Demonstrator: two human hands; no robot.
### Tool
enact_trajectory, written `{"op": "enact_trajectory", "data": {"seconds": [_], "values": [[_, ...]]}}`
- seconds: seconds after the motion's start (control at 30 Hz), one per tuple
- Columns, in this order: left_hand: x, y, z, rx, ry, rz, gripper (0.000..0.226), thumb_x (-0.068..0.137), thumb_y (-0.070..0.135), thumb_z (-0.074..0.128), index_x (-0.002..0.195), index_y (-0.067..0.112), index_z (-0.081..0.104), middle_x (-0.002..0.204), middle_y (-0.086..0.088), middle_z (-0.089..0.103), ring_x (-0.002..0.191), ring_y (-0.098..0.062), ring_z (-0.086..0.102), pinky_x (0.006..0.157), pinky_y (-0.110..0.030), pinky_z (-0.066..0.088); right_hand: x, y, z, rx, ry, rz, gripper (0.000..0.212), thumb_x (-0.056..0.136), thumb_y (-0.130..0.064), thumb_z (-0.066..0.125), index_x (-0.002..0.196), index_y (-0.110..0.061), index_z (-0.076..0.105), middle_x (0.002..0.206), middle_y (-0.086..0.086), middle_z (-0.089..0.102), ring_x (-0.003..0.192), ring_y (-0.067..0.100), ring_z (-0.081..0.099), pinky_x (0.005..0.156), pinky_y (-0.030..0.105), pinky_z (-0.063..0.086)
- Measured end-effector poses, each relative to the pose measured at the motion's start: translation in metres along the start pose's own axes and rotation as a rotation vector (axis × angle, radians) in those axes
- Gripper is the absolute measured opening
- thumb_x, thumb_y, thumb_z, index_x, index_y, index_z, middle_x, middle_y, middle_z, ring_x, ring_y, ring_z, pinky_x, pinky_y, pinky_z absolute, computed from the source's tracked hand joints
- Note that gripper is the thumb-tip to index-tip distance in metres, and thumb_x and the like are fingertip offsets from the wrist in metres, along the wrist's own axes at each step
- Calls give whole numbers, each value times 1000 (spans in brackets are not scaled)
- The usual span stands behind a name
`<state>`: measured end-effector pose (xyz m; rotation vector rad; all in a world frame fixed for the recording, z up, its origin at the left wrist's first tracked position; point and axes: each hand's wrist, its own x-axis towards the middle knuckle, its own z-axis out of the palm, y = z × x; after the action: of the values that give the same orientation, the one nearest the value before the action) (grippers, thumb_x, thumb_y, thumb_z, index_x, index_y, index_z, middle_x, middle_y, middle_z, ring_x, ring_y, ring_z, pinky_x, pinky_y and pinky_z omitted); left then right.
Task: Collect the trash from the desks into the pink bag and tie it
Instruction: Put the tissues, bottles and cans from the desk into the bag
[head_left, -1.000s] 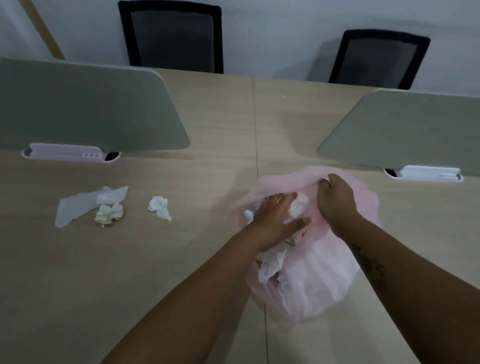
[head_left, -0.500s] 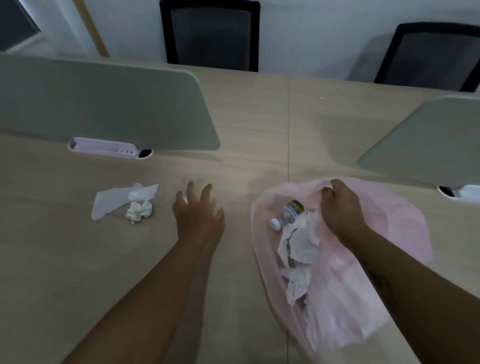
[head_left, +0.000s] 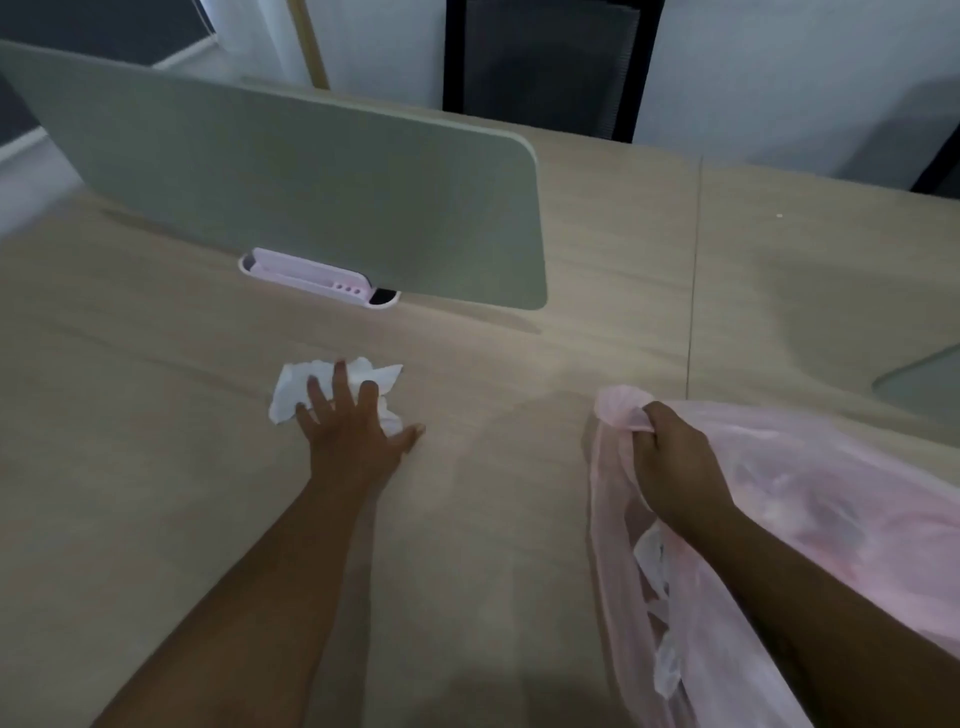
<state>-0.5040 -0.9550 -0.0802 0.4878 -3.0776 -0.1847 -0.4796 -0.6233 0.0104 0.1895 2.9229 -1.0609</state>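
Left-hand fingers (head_left: 340, 387) are straight and splayed apart, tips pressing flat on the tissue (head_left: 293, 387); thumb is out to the right, touching bare desk. So the left hand (head_left: 356, 441) only rests on it, palm down. The tissue is white and crumpled, lying on the desk (head_left: 156, 493) left of its middle, just in front of the divider (head_left: 311, 197); part of it is hidden under the palm. Right-hand fingers (head_left: 641, 434) are curled tight, clamped on a bunched bit of the bag's rim; the right hand (head_left: 675, 467) holds that rim up off the desk. The bag (head_left: 841, 493) is pink, thin and see-through, slumped on the desk toward the right edge and running under the right forearm to the near-right corner of the view. Its mouth faces left; white paper scraps (head_left: 657, 566) show inside, below the wrist. Bag is untied. Hands are well apart, bare desk between them. The divider stands upright, grey-green, with a rounded corner; a pale pink tray (head_left: 311, 275) sits against its base, on the desk. A seam (head_left: 695, 260) runs front to back, right of the divider. A second divider (head_left: 924, 387) shows only a corner at the right edge. A black chair (head_left: 545, 67) stands behind the far edge, near the wall.
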Motion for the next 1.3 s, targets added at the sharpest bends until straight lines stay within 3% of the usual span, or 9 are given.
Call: {"op": "enact_trajectory", "data": {"seconds": [0.1,0.17,0.27,0.4,0.63,0.8,0.97,1.13,1.3], "values": [[18,-20,8,-10,-118,-63,88,68,87,49,131,31,23,164,-3,-5,148,-44,-6,110,-68,12,-5,7,7,5,-6,19,40,97,-43,39,92,-8,58,75,3,56,72,11,62,78,44,52],[32,-25,6,-42,-132,-51,85,69,87,47,131,31,30,159,-7,20,143,-47,20,106,-66,29,-5,14,7,-97,-8,-19,25,100,-17,38,105,-4,59,80,4,59,73,23,61,76,47,53],[41,-30,5,-81,-4,-29,60,83,60,59,123,16,52,124,-14,56,112,-43,50,89,-52,46,-2,21,4,-138,1,-39,23,100,-11,37,101,-7,59,82,8,64,69,24,60,66,37,50],[35,-26,2,-292,-10,-12,25,81,20,63,104,13,54,107,-14,62,99,-40,57,84,-43,47,1,21,-7,-148,15,-44,23,100,-12,36,100,-7,59,84,7,64,69,22,57,65,30,41],[-14,68,-34,-689,-143,192,23,87,21,63,85,15,41,84,2,61,81,-26,61,64,-31,42,10,19,-77,-236,189,-29,19,98,-12,38,84,-5,49,77,16,54,75,34,54,66,37,38],[-82,177,-62,-848,-429,450,23,86,33,61,80,24,41,71,8,54,66,-16,51,60,-29,41,-17,31,-121,-205,297,35,19,98,-12,37,85,-5,48,80,18,53,79,35,54,65,33,29],[-155,273,-72,-959,-700,608,24,78,44,64,89,32,47,88,4,58,78,-13,54,71,-31,45,-50,38,-157,-119,401,65,20,95,-8,37,94,-1,56,94,21,62,89,35,57,70,31,33],[-179,325,-89,-665,-705,733,84,76,76,48,143,26,41,153,-2,38,142,-25,31,116,-42,25,-67,43,-196,-68,469,101,22,95,-8,35,91,1,55,87,15,56,81,30,52,68,31,33],[-157,297,-98,-678,-498,663,75,73,72,64,129,23,59,129,5,62,118,-17,57,99,-34,45,-76,55,-217,-43,515,142,19,96,-10,35,88,-6,52,86,9,54,81,26,49,69,31,33]]}}
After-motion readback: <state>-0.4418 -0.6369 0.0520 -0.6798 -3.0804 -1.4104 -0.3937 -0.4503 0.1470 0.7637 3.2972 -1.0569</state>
